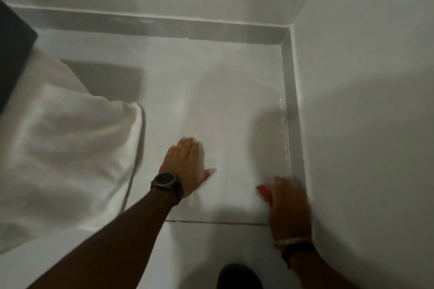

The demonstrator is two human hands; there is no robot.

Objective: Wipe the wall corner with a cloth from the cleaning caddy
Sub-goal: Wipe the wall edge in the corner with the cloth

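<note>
White bedding (70, 138) hung over the floor's (211, 105) left side, beside a dark block (14, 54). The left hand (185, 164), released and wearing a watch (167, 182), lay flat on the floor. The right hand (290, 204), blurred, pressed a red cloth (265, 192) beneath its fingers near the floor's right edge, against the baseboard (293, 101).

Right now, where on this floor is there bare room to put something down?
Bare tile lies between the left hand and the far skirting, up to the corner. A smaller patch sits between both hands. Crowded: the white sheet fills the left, and the right hand with the red cloth takes the strip by the right wall.
</note>
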